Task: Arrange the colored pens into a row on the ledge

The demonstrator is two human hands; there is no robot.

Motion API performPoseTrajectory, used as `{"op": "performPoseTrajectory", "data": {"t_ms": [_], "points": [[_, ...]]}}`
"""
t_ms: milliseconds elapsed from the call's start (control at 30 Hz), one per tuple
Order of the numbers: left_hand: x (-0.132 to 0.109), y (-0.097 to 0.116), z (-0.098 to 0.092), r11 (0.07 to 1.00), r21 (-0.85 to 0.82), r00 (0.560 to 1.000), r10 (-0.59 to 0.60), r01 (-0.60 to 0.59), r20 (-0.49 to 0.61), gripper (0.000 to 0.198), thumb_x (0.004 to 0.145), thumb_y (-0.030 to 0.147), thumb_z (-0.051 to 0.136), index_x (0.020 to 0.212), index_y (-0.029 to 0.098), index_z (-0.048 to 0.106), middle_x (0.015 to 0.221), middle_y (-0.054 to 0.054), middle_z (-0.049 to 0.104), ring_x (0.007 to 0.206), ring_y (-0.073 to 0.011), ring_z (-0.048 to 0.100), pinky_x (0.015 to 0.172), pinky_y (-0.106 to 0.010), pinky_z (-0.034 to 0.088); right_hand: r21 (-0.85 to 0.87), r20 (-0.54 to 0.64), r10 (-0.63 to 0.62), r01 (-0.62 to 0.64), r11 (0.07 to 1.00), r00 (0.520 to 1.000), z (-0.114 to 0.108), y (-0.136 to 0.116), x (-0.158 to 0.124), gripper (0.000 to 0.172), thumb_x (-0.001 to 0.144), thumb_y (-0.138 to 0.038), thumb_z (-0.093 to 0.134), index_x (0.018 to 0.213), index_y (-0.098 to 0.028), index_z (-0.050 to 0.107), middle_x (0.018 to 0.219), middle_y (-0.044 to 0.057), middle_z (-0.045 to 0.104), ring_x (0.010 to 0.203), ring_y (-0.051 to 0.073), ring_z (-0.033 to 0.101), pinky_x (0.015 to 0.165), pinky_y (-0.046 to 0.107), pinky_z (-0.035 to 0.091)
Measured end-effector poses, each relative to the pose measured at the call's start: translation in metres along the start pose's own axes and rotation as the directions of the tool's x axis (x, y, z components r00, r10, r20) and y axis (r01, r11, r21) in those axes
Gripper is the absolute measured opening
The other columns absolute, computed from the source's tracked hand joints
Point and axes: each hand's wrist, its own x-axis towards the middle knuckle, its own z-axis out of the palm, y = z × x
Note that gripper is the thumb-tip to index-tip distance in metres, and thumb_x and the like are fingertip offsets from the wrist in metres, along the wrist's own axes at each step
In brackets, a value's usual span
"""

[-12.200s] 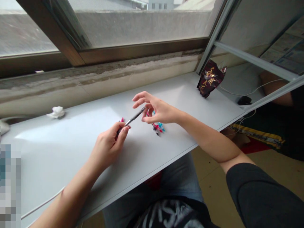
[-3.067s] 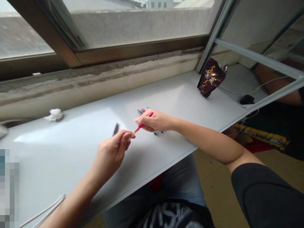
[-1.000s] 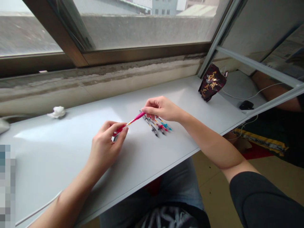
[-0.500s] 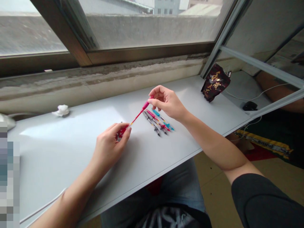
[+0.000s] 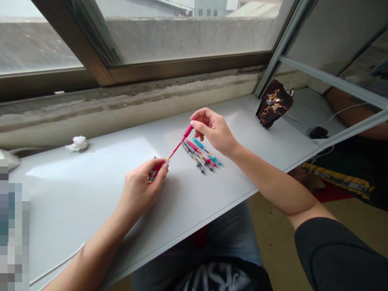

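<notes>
A slim pink-and-red pen (image 5: 176, 150) spans the gap between my hands, its middle a thin shaft. My left hand (image 5: 142, 185) is shut on its lower red end, and my right hand (image 5: 214, 131) pinches its upper pink end between thumb and fingers. A small dark pen part (image 5: 152, 174) shows among my left fingers, mostly hidden. Just below my right hand, several pens lie side by side on the white shelf (image 5: 75, 182), including a pink pen (image 5: 195, 148), a teal pen (image 5: 204, 149) and a grey pen (image 5: 191, 155).
A crumpled white tissue (image 5: 78, 143) lies towards the left of the shelf. A dark red foil bag with gold print (image 5: 274, 108) stands at its right end, by the metal window frame (image 5: 330, 79). Beyond lie a black computer mouse (image 5: 318, 132) and a white cable (image 5: 327, 119).
Over the last second, my right hand has moved up and away from my left, tilting the pink pen more steeply. The half-second change is slight. The pens on the shelf have not moved.
</notes>
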Motion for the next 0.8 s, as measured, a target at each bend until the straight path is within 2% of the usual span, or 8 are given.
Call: {"op": "performPoseTrajectory", "data": {"t_ms": [133,300,400,533,600,667,733,800], "points": [[-0.001,0.004,-0.001,0.999,-0.038,1.0,-0.007,0.008,0.029,0.031,0.098,0.046,0.059,0.102,0.021,0.076,0.082,-0.003,0.079,0.068,-0.0169,0.065,0.069,-0.03,0.053,0.068,0.064,0.01,-0.014,0.998,0.998,0.002,-0.003,-0.001,0.032,0.09,-0.04,0.082,0.101,-0.018,0.061,0.084,-0.003,0.065,0.063,0.007,0.062,0.054,0.02,0.049],[-0.002,0.006,-0.001,0.988,-0.143,0.996,-0.053,0.062,0.067,0.034,0.099,0.05,0.06,0.102,0.02,0.076,0.08,-0.003,0.078,0.072,-0.0193,0.069,0.071,-0.031,0.053,0.091,0.3,0.094,-0.127,0.988,0.949,0.007,-0.005,-0.005,0.04,0.082,-0.043,0.091,0.095,-0.016,0.064,0.076,-0.003,0.066,0.062,0.009,0.062,0.056,0.022,0.048],[-0.001,0.004,0.0,0.986,-0.145,0.995,-0.073,0.082,0.064,0.036,0.098,0.053,0.062,0.101,0.021,0.077,0.079,-0.003,0.078,0.071,-0.0199,0.07,0.069,-0.032,0.052,-0.029,0.33,0.108,-0.104,0.994,0.938,0.005,-0.008,-0.008,0.04,0.087,-0.048,0.087,0.083,-0.016,0.063,0.066,-0.004,0.062,0.056,0.008,0.055,0.053,0.022,0.041],[0.001,0.002,0.0,0.994,-0.105,0.999,-0.03,0.035,0.045,0.033,0.097,0.051,0.065,0.1,0.022,0.079,0.08,-0.002,0.079,0.07,-0.0191,0.069,0.069,-0.031,0.051,-0.283,0.356,0.193,-0.091,0.955,0.914,-0.002,-0.011,-0.008,0.058,0.101,-0.056,0.068,0.06,-0.019,0.05,0.05,-0.005,0.05,0.046,0.006,0.04,0.049,0.024,0.033],[0.001,0.001,-0.001,0.996,-0.092,0.999,-0.012,0.015,0.032,0.032,0.097,0.05,0.065,0.1,0.022,0.08,0.079,-0.002,0.079,0.069,-0.0183,0.068,0.069,-0.03,0.051,-0.292,0.369,0.229,-0.121,0.949,0.901,-0.005,-0.012,-0.007,0.052,0.104,-0.057,0.063,0.069,-0.018,0.055,0.053,-0.004,0.053,0.047,0.007,0.044,0.049,0.024,0.034],[0.0,0.001,-0.001,0.995,-0.097,1.0,-0.007,0.009,0.026,0.032,0.098,0.05,0.064,0.1,0.021,0.08,0.079,-0.002,0.079,0.068,-0.0179,0.068,0.069,-0.03,0.051,-0.225,0.399,0.189,-0.104,0.969,0.897,-0.008,-0.014,-0.006,0.035,0.097,-0.05,0.075,0.094,-0.017,0.062,0.068,-0.003,0.065,0.054,0.009,0.053,0.053,0.023,0.04],[0.0,0.0,-0.002,0.994,-0.107,1.0,-0.003,0.005,0.02,0.033,0.099,0.05,0.064,0.102,0.021,0.08,0.08,-0.002,0.08,0.069,-0.0181,0.07,0.07,-0.03,0.052,-0.161,0.451,0.103,-0.033,0.986,0.887,-0.01,-0.016,-0.006,0.043,0.087,-0.04,0.087,0.113,-0.018,0.062,0.083,-0.002,0.07,0.063,0.01,0.058,0.057,0.023,0.043],[-0.001,-0.001,-0.001,0.994,-0.106,1.0,0.006,-0.005,0.005,0.033,0.099,0.049,0.065,0.104,0.021,0.081,0.081,-0.002,0.081,0.071,-0.0184,0.071,0.071,-0.03,0.053,-0.183,0.486,0.083,0.009,0.983,0.87,-0.011,-0.019,-0.006,0.033,0.09,-0.041,0.084,0.103,-0.017,0.065,0.08,-0.001,0.068,0.064,0.01,0.057,0.06,0.024,0.044]]}}
